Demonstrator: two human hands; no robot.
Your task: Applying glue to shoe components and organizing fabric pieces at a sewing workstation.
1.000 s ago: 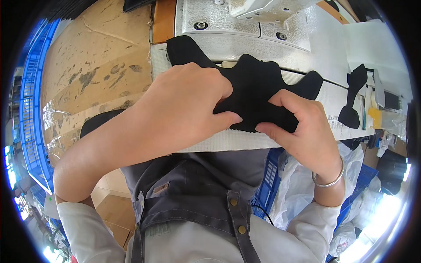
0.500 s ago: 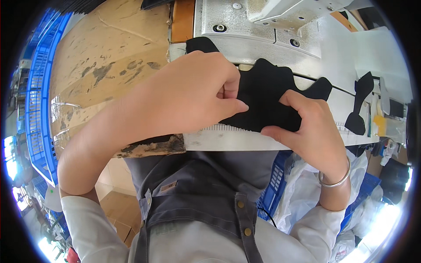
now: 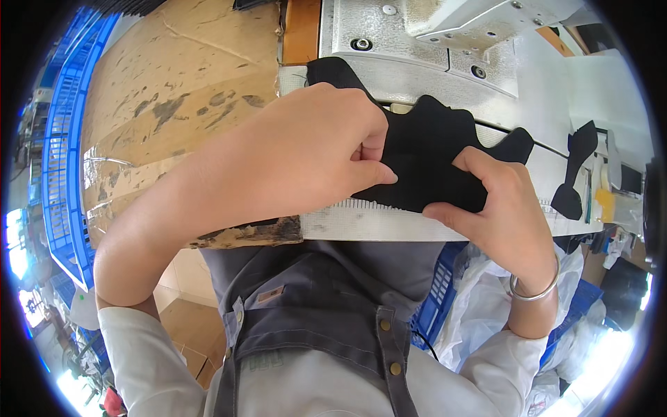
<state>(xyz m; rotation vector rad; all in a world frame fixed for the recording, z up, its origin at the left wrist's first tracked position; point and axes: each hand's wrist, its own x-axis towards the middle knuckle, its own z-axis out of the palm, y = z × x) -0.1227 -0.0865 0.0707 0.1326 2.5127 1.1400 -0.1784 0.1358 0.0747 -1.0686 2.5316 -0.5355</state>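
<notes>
Both hands pinch the black wavy-edged fabric piece on the grey metal machine bed: the left hand from nine o'clock, the right hand from five o'clock. Stained cardboard lies at ten o'clock.

A single head-worn fisheye view is given, aimed steeply down from close above the worktop. The person's own chest and forearms are taken in at the lower edge, the sewing machine bed at the top. Straight edges are bent toward the rim.
</notes>
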